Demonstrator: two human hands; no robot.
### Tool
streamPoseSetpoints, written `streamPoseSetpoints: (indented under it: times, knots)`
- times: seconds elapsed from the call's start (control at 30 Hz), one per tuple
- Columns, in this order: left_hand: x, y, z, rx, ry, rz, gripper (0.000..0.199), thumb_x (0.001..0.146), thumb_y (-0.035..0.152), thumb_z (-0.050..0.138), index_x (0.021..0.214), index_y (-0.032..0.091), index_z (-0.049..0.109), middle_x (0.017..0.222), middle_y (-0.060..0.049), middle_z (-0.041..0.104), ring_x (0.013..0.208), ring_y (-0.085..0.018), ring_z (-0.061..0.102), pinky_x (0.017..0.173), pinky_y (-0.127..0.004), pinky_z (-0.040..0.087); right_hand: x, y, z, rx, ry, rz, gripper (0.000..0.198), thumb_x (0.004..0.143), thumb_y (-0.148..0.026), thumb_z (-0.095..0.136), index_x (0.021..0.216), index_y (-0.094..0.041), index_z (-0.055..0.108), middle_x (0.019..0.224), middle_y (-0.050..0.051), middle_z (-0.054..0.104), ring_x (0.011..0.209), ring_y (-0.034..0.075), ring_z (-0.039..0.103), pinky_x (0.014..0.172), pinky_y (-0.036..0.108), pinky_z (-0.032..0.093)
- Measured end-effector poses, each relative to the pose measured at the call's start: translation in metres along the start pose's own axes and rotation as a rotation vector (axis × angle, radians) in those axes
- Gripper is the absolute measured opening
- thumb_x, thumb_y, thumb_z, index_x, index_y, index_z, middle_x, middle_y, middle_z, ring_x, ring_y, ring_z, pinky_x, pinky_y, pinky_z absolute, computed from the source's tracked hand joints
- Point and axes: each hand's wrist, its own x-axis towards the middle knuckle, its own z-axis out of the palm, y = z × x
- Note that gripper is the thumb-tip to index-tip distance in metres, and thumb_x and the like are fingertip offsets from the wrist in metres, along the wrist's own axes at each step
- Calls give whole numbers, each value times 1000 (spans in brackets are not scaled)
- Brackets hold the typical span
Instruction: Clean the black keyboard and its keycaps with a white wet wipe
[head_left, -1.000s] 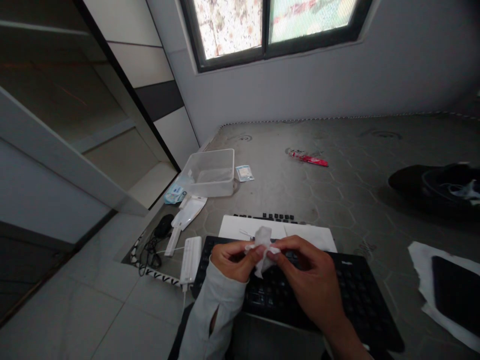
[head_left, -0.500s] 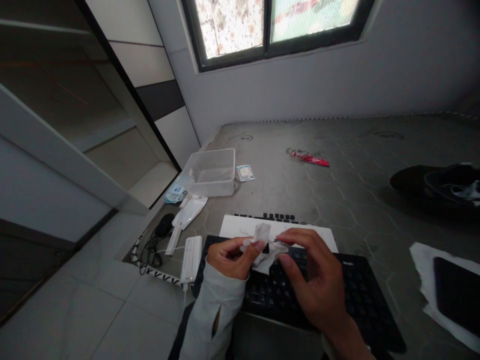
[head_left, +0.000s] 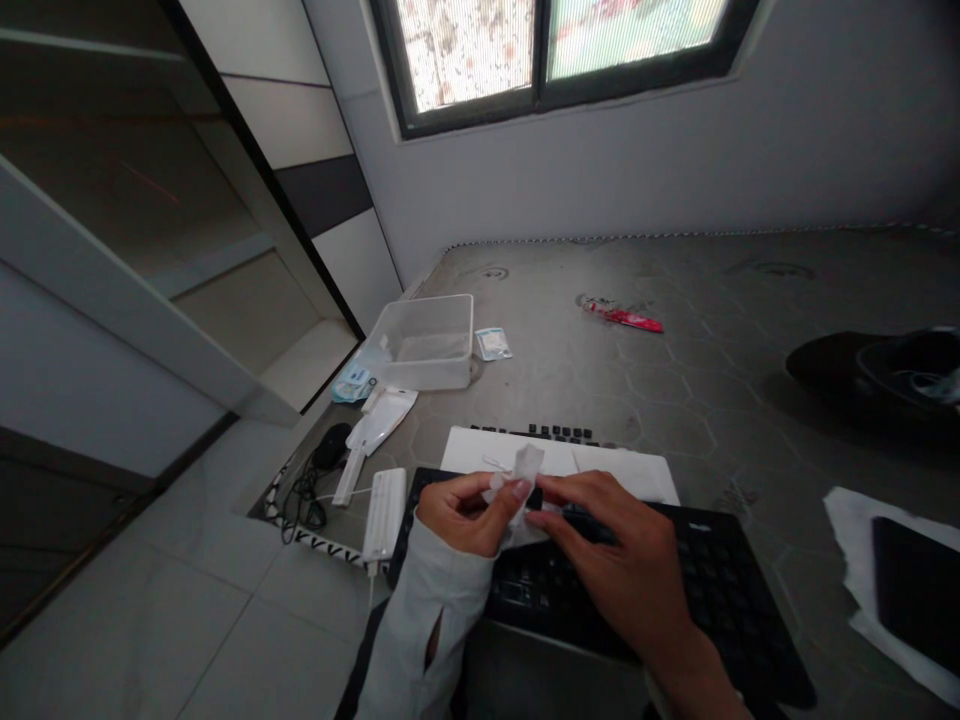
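My left hand [head_left: 469,510] pinches a crumpled white tissue [head_left: 529,462] between thumb and forefinger, above a black keyboard [head_left: 720,560]. A small black keycap [head_left: 535,499] shows at the tissue, between the two hands. The thumb and forefinger of my right hand [head_left: 622,550] close on this keycap from the right, with part of the tissue beneath them. Several loose black keycaps [head_left: 559,432] stand in rows behind a white sheet or flat box [head_left: 630,474], just beyond the keyboard.
A clear plastic bin [head_left: 431,375] and a small packet [head_left: 493,344] lie at the back left. Nearer are a white power strip [head_left: 386,515], a mouse [head_left: 330,445] and cables. A red item [head_left: 630,318] lies farther back. A dark tablet-like object [head_left: 915,590] rests on white paper at right.
My right hand has moved left, and its spread thumb and forefinger have closed in on the keycap at the tissue. My left hand keeps its pinch.
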Motion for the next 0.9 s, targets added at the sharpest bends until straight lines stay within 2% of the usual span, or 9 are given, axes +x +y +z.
streamPoseSetpoints:
  times: [0.13,0.4,0.53,0.7,0.8,0.9]
  knots:
    - [2,-1,1,-26,41,-26,15,57,30,86,61,17,79,53,-1,73,46,-9,59,47,-18,46,1,-1,2,34,14,36,19,89,-20,74,106,-28,72,96,-3,76,90,13,68,82,25,53]
    - [4,3,2,-93,105,-5,13,57,26,83,63,17,77,50,3,69,42,-7,57,44,-16,45,2,-4,1,134,-35,294,18,87,-30,75,105,-34,73,97,-6,76,90,14,70,81,25,52]
    - [8,-2,-2,-71,119,10,16,60,30,82,65,18,75,53,3,69,46,-8,57,46,-17,45,0,-2,1,161,-26,343,13,89,-33,72,102,-32,71,93,-5,74,89,14,69,82,26,52]
    - [25,-15,-23,191,129,56,28,66,44,77,70,17,75,50,4,56,46,-9,47,43,-21,35,-3,6,6,155,-6,412,10,89,-34,70,97,-28,67,91,-2,72,89,16,69,80,29,52]
    - [35,-20,-40,421,141,84,38,70,53,72,80,17,79,49,4,50,47,-11,44,45,-24,31,-4,10,12,153,-59,434,9,88,-32,69,95,-27,65,94,-1,73,91,18,69,80,30,52]
    - [39,-18,-52,639,164,91,38,74,55,69,83,19,81,49,4,50,48,-12,45,49,-25,32,-4,12,18,160,-130,445,6,88,-30,67,91,-27,63,94,-1,73,89,17,70,80,30,52]
